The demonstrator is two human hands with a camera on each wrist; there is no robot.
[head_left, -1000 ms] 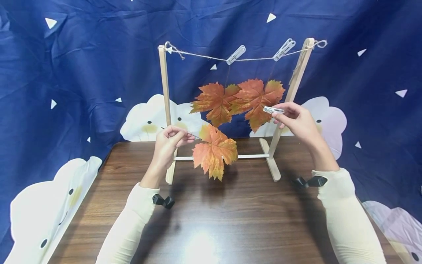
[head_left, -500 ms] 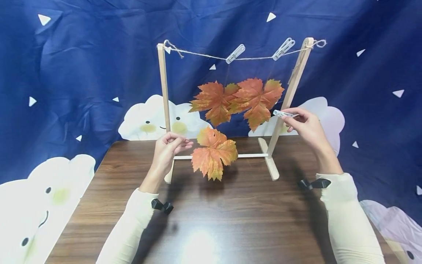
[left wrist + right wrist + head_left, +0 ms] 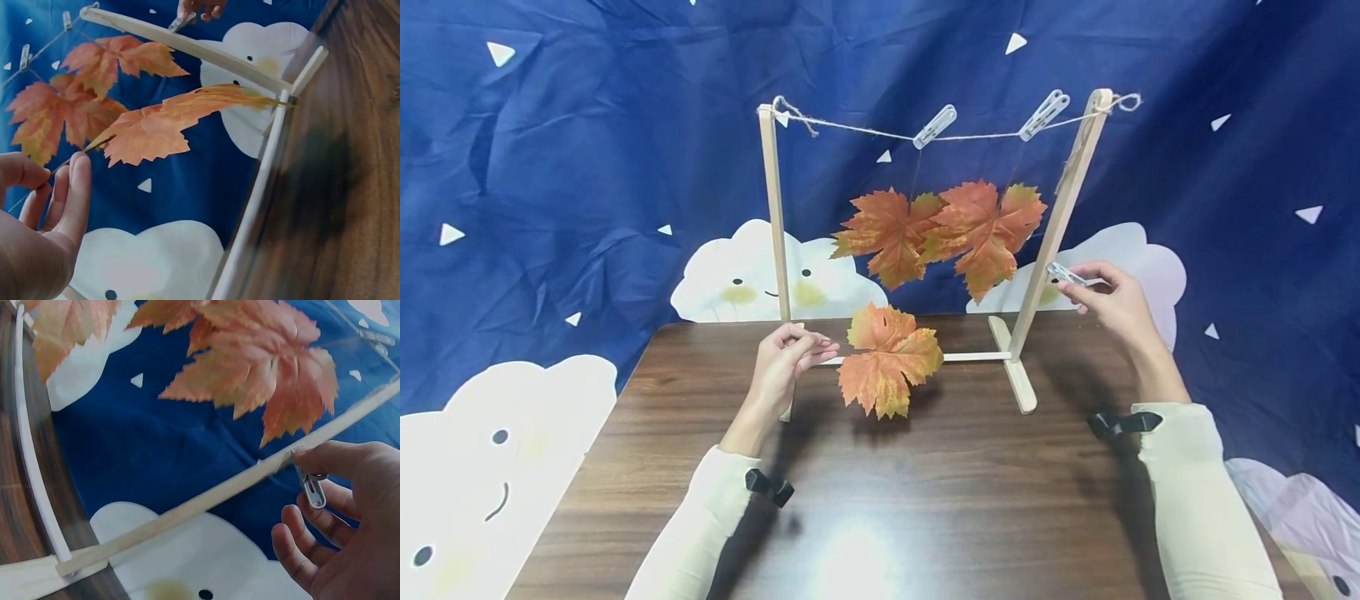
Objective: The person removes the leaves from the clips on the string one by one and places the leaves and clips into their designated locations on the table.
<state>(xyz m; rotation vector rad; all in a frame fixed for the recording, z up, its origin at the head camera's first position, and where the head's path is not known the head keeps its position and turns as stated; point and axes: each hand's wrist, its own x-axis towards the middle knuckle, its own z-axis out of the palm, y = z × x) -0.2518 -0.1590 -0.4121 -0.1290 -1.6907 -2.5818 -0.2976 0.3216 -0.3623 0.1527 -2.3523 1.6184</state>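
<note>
My left hand [image 3: 781, 367] pinches the thin stem of an orange-yellow artificial maple leaf [image 3: 891, 367], which spreads out to the right in front of the rack's lower bar. In the left wrist view the stem [image 3: 100, 143] runs between thumb and fingers. My right hand [image 3: 1116, 304], beside the rack's right post, holds a pale clothespin [image 3: 1067, 274] between thumb and fingers; the right wrist view shows the same clothespin [image 3: 312, 487] near the post. Two more orange leaves, a left one [image 3: 887, 233] and a right one [image 3: 988, 229], hang from the string by their stems.
A wooden rack with a left post [image 3: 775, 208] and a right post [image 3: 1060, 225] stands at the table's back. Twine [image 3: 865, 130] joins the tops, bearing two clothespins, one mid-string [image 3: 935, 127] and one farther right [image 3: 1043, 115]. A blue cloud-patterned cloth [image 3: 625, 100] hangs behind the brown table [image 3: 985, 492].
My right hand has moved right and down with the clothespin, away from the hanging leaves to beside the right post. My left hand has lowered slightly with the leaf.
</note>
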